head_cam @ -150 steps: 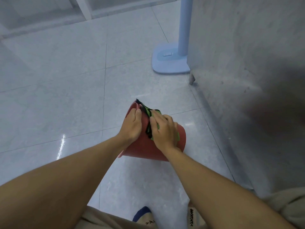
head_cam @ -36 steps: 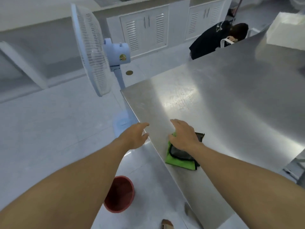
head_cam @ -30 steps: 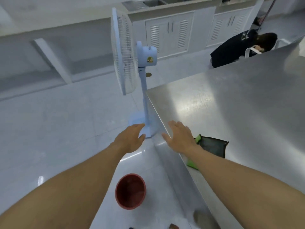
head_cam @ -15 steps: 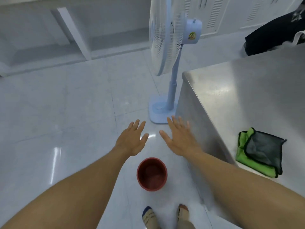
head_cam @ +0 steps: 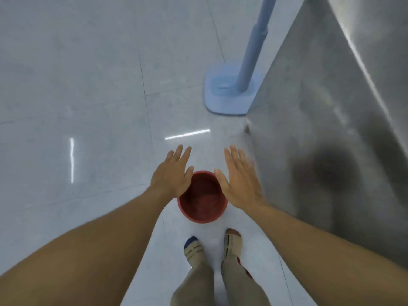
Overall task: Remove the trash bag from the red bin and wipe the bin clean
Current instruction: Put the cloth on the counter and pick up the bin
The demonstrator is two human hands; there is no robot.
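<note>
Looking straight down onto a red bin (head_cam: 202, 202), upright on the pale tiled floor (head_cam: 88, 85), mouth up, inside showing only red. Just ahead of two socked feet (head_cam: 194, 248), one with a blue toe, the other with an orange toe. Holding both hands out above the bin: left hand (head_cam: 171, 174) spread flat over the left side of the rim, right hand (head_cam: 239, 184) spread flat over the right side, fingers straight, palms down, gripping nothing. Cannot tell whether either palm touches the rim. Close by on the right, the steel side of a table (head_cam: 320, 107). Farther ahead, at the table's corner, a light blue fan base (head_cam: 220, 96) with its pole (head_cam: 254, 47) rising out of view.
</note>
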